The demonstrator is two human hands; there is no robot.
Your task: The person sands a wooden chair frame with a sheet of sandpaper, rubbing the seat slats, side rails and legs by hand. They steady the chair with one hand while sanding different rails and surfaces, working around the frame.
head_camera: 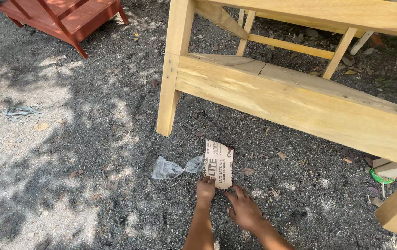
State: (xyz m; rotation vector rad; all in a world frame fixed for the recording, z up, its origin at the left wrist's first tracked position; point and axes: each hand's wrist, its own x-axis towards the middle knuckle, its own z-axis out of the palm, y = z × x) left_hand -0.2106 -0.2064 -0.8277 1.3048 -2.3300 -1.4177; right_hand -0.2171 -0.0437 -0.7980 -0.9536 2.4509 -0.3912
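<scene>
Pinching the near edge of a printed sandpaper sheet (218,163) on the gravel, our left hand (205,190) was closed on it, while our right hand (243,210) lay just beside, fingers spread and empty. We judged that so small a grip could tear or drop the sheet. Beyond the hands stood an unpainted wooden bench (272,92); a crumpled plastic wrapper (170,168) lay left, open ground nearer us.
</scene>
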